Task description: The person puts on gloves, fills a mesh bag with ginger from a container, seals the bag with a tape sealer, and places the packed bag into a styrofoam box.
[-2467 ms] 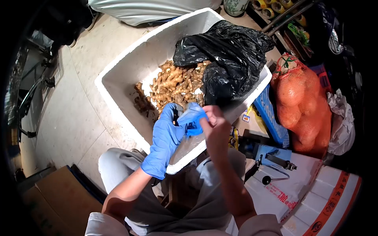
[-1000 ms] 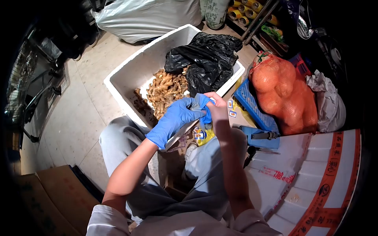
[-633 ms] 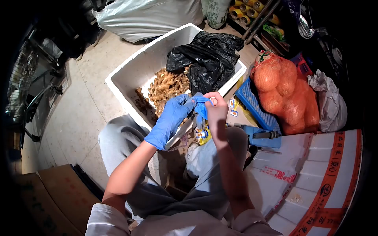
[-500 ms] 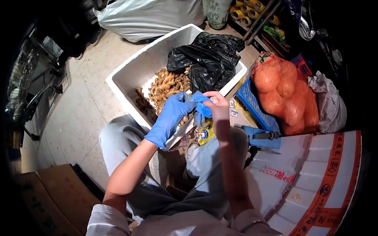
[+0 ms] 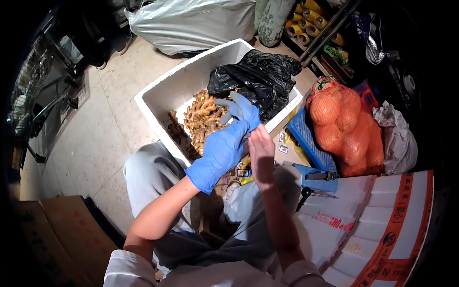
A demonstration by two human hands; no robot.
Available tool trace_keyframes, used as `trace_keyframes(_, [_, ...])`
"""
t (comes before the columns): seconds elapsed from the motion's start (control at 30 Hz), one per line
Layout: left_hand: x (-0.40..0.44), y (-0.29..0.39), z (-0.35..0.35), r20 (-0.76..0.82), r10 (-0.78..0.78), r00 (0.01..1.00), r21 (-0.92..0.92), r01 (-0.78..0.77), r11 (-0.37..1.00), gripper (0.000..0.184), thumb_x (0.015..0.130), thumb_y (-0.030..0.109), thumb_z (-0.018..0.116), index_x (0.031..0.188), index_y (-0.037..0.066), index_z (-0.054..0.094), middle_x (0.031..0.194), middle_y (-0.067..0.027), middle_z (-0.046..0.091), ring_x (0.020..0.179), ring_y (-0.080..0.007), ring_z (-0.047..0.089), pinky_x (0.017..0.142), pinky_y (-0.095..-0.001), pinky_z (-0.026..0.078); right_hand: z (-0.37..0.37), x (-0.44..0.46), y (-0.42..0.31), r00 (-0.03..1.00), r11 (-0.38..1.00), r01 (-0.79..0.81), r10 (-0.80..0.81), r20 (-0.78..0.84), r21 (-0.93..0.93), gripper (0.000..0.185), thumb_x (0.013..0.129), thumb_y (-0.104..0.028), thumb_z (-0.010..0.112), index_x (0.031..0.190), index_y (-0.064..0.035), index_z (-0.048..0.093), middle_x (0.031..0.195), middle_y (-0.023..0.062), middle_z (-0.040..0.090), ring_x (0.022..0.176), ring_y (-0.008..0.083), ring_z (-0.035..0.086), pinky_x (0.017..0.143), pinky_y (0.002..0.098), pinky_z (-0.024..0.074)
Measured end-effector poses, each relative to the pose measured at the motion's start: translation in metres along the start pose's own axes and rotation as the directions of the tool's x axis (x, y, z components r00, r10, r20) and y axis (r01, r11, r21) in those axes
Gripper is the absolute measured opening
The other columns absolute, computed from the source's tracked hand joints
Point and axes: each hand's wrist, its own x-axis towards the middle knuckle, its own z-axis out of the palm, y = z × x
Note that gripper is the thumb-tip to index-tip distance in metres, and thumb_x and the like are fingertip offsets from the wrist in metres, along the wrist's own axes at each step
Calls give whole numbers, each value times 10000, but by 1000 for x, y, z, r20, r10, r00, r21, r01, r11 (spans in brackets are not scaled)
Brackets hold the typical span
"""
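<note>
Over the foam box (image 5: 191, 74), the gloved left hand (image 5: 222, 146) pinches a loose glove (image 5: 245, 109) near its cuff — the bare right hand (image 5: 261, 154), fingers straight and together, touches it. Ginger (image 5: 203, 115) lies inside the box.

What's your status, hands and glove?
Left hand gloved, holding second glove. Right hand bare, close against it. Black bag covers part of white box.

Before me, ginger (image 5: 203, 117) lies in a tub (image 5: 160, 98), a bag (image 5: 270, 79) across its far right side, my hands (image 5: 221, 150) at its near edge; further right a sack (image 5: 351, 126), near left a carton (image 5: 71, 234).
</note>
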Motion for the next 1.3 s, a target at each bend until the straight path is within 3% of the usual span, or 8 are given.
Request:
trace_keyframes(0.4, [3, 3, 12, -43, 104, 994, -122, -109, 987, 282, 734, 66, 550, 1012, 90, 513, 761, -174, 550, 691, -352, 552, 572, -369, 448, 1, 4, -11, 994, 766, 14, -81, 75, 643, 516, 751, 29, 353, 1255, 85, 258, 1257, 165, 367, 1172, 236, 362, 1006, 309, 239])
trace_keyframes(0.47, [6, 4, 9, -173, 169, 970, -203, -203, 958, 267, 718, 65, 553, 982, 81, 512, 760, -159, 549, 711, -344, 554, 585, -367, 451, -4, 13, -3, 991, 996, 82, -84, 103, 29, 432, 769, 28, 330, 1198, 80, 339, 1168, 150, 453, 1078, 228, 453, 927, 292, 335])
trace_keyframes(0.53, [7, -2, 12, -132, 137, 982, -220, -164, 962, 264, 712, 63, 554, 972, 79, 510, 781, -155, 550, 721, -342, 553, 596, -365, 452, -18, 20, 26, 975, 639, 188, -215, 61, -746, 294, 728, 61, 371, 1001, 70, 480, 772, 173, 582, 756, 293, 570, 680, 372, 432])
trace_keyframes(0.63, [5, -6, 10, -63, 163, 985, -223, -173, 959, 252, 709, 53, 549, 957, 72, 510, 826, -147, 553, 758, -335, 550, 620, -357, 456, -24, 20, 34, 950, 381, 284, -235, 205, -880, 241, 704, 68, 398, 919, 74, 506, 684, 202, 561, 697, 337, 571, 658, 393, 437])
trace_keyframes(0.73, [4, -6, 15, -64, 268, 961, -232, -275, 933, 219, 726, 36, 532, 944, 53, 519, 877, -147, 555, 834, -328, 543, 674, -351, 456, -32, 29, 52, 958, 729, 282, -243, 149, -623, 187, 722, 55, 399, 860, 68, 524, 725, 168, 583, 712, 294, 583, 672, 364, 454])
trace_keyframes(0.83, [4, -14, 31, -62, 206, 977, -263, -215, 941, 235, 758, 68, 542, 991, 40, 524, 955, -163, 560, 925, -327, 530, 765, -361, 434, -27, 29, 41, 969, 923, -212, 241, -52, 322, 231, 782, 24, 375, 925, 64, 553, 888, 120, 590, 792, 207, 583, 725, 296, 468])
trace_keyframes(0.93, [6, -21, 44, 240, 46, 970, -333, 38, 942, 219, 769, 68, 537, 986, 42, 523, 963, -174, 552, 912, -350, 524, 764, -363, 434, -28, 23, 27, 976, 896, -219, 198, 95, 387, 259, 804, -12, 376, 990, 78, 532, 913, 146, 585, 821, 212, 583, 749, 301, 465])
trace_keyframes(1.3, [1, 0, 10, 44, 264, 964, -248, -246, 937, 234, 725, 59, 522, 953, 51, 470, 710, -193, 538, 639, -376, 545, 547, -415, 429, -25, 13, 0, 820, 824, -565, 555, 144, 44, 321, 905, -224, 395, 1114, 11, 459, 1041, 111, 540, 928, 200, 540, 811, 329, 457])
